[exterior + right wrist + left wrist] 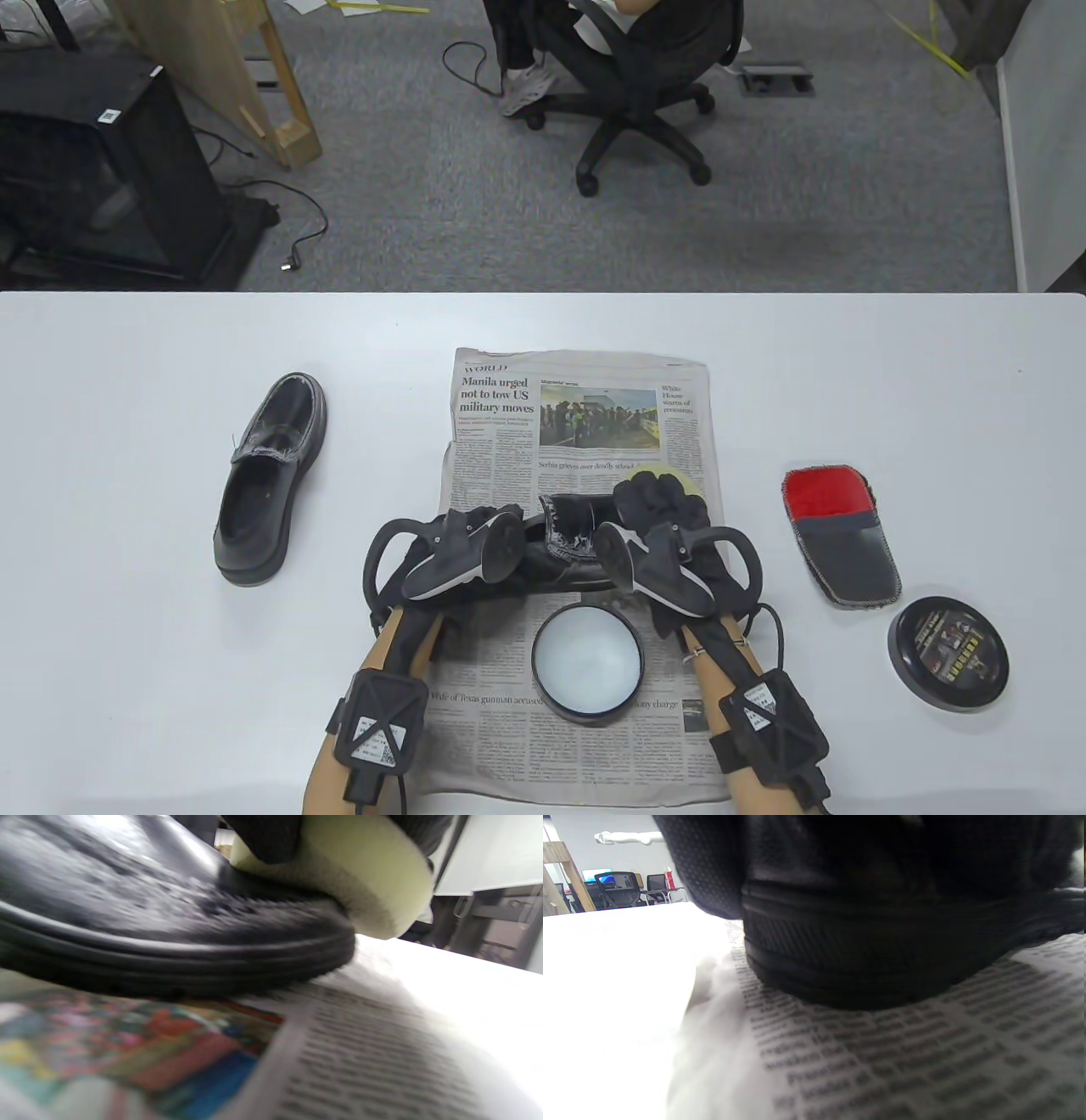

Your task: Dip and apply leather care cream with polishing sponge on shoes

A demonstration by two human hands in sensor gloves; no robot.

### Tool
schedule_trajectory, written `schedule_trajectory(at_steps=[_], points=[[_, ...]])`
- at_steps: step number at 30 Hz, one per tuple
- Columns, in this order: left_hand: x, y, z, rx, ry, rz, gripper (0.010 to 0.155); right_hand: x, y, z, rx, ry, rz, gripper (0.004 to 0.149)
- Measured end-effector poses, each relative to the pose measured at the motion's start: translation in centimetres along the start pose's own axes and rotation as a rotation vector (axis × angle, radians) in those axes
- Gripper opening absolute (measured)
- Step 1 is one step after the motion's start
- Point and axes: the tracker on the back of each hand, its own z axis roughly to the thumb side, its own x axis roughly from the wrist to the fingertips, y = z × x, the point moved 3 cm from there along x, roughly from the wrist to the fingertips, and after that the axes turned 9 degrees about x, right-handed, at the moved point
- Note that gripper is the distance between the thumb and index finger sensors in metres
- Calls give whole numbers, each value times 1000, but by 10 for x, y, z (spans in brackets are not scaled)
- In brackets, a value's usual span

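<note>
A black loafer lies across the newspaper between my hands, its upper smeared with whitish cream. My left hand grips its heel end; in the left wrist view the gloved palm sits against the shoe's heel. My right hand holds a round pale-yellow sponge and presses it on the toe. In the right wrist view the sponge, under gloved fingers, touches the toe. An open tin of white cream stands just in front of the shoe.
A second black loafer stands on the white table at the left. At the right lie a red-and-grey polishing mitt and the tin's black lid. Beyond the table's far edge are carpet and an office chair.
</note>
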Motion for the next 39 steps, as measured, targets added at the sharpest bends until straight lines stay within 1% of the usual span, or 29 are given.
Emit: schedule_trajectory(at_steps=[3, 6, 9, 11, 13, 15, 18, 21, 22, 25, 28, 31, 35, 36, 38, 39], points=[[0, 0, 0, 4, 3, 3, 91, -4, 3, -12, -21, 24, 13, 49], [0, 1, 0, 13, 8, -1, 91, -21, 5, -19, -30, -1, 20, 50], [0, 1, 1, 11, 6, -6, 91, -42, 3, -8, -101, -75, 20, 51], [0, 0, 1, 10, 1, -9, 91, -51, 1, 2, -131, -121, 8, 51], [0, 0, 1, 1, -12, -9, 91, -56, -4, 15, -122, -169, -24, 50], [1, 0, 1, -3, -16, -10, 91, -52, -7, 23, -76, -187, -46, 49], [1, 0, 1, -2, -18, -14, 91, -30, -10, 29, -32, -153, -40, 49], [1, -1, 0, -12, -21, -9, 91, -7, -7, 19, 6, -68, -17, 49], [1, -1, 0, -18, -19, -5, 91, 1, -3, 12, 17, -24, 6, 49], [0, -1, 0, -7, -10, 4, 91, 7, 3, -7, 18, 47, 34, 50], [0, -1, 0, -3, -7, 1, 92, -5, 7, -19, -66, 42, 44, 51], [0, 0, 0, 4, -3, -5, 92, -21, 7, -19, -133, -2, 37, 52], [0, 0, 0, 1, -5, -6, 92, -43, 2, -6, -158, -92, 17, 52], [0, 0, 0, -4, -10, -6, 91, -49, -2, 1, -157, -129, -6, 51], [1, -1, 0, -13, -16, -6, 91, -51, -6, 9, -141, -158, -30, 49], [1, -1, 0, -13, -17, -8, 91, -51, -9, 14, -98, -180, -41, 49]])
